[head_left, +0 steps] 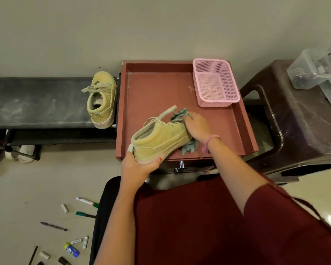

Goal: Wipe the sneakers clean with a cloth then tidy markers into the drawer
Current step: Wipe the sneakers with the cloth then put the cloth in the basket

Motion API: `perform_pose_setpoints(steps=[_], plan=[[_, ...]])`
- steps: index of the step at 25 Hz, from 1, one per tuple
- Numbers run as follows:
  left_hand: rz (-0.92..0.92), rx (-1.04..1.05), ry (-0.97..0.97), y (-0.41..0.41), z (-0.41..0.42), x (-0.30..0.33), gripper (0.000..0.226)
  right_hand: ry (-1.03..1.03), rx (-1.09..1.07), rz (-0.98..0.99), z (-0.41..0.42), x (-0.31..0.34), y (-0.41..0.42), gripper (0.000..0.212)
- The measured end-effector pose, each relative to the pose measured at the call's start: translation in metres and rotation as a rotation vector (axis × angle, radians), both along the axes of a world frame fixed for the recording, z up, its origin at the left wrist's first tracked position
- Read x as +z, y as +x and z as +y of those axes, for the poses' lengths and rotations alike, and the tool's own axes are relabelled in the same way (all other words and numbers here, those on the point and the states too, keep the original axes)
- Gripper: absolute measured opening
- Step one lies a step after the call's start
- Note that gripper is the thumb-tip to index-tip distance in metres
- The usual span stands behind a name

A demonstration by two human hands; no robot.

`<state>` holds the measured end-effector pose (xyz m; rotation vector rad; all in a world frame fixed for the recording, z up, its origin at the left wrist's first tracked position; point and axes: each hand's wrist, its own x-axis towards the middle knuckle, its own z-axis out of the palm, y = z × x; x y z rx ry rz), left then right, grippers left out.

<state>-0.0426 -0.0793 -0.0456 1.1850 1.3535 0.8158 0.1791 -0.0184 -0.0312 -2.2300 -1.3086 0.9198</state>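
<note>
A yellow-green sneaker lies tilted over the front of the red-brown cabinet top. My left hand grips its heel and sole from below. My right hand presses a crumpled grey-green cloth against the sneaker's toe; the cloth shows above and below the hand. The second sneaker rests on its side on the black bench to the left. Several markers and pens lie scattered on the floor at lower left. A drawer knob shows under the cabinet's front edge.
A pink plastic basket stands at the cabinet's back right corner. A dark brown plastic stool with clear containers stands on the right. White shoes sit under the bench. My lap in dark red cloth fills the lower frame.
</note>
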Motion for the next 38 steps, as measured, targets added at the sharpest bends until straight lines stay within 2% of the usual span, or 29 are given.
perform_pose_setpoints(steps=[2,6,9,10,14,16,19,20,24,27,30,32,35,38], plan=[[0.019,-0.055,0.046,-0.003,0.006,-0.001,0.06,0.083,0.091,-0.042,-0.018,-0.011,-0.008,0.034],[0.059,-0.131,0.147,-0.011,0.013,-0.006,0.072,0.201,0.245,0.056,-0.045,-0.018,0.007,0.038],[0.102,-0.163,0.163,-0.014,0.018,-0.013,0.074,0.151,0.518,-0.146,-0.041,-0.026,0.04,0.042],[0.112,-0.162,0.157,-0.015,0.019,-0.016,0.074,0.13,0.527,-0.166,-0.034,-0.026,0.047,0.04],[0.131,-0.156,0.165,-0.018,0.02,-0.022,0.075,0.125,0.337,-0.086,-0.012,-0.02,0.024,0.03],[0.122,-0.142,0.17,-0.021,0.021,-0.024,0.074,0.125,0.422,-0.113,-0.02,-0.024,0.008,0.033],[0.103,-0.156,0.154,-0.027,0.02,-0.026,0.076,0.218,0.539,-0.11,-0.037,-0.029,0.027,0.036],[0.107,-0.157,0.144,-0.028,0.02,-0.029,0.076,0.214,0.505,-0.107,-0.037,-0.029,0.033,0.035],[0.104,-0.132,0.121,-0.025,0.018,-0.03,0.076,0.186,0.068,0.108,-0.023,-0.034,0.016,0.029],[0.076,-0.099,0.086,-0.023,0.017,-0.03,0.074,0.338,-0.137,0.243,-0.04,-0.046,-0.034,0.042],[0.087,-0.077,0.077,-0.02,0.016,-0.033,0.069,0.364,-0.356,0.372,-0.078,-0.049,-0.087,0.05],[0.081,-0.078,0.077,-0.019,0.014,-0.03,0.066,0.371,-0.319,0.348,-0.089,-0.042,-0.107,0.051],[0.067,-0.092,0.069,-0.016,0.013,-0.027,0.062,0.456,-0.22,0.157,-0.065,-0.048,-0.088,0.05],[0.043,-0.091,0.068,-0.014,0.012,-0.026,0.064,0.338,-0.302,0.086,-0.022,-0.049,-0.039,0.036]])
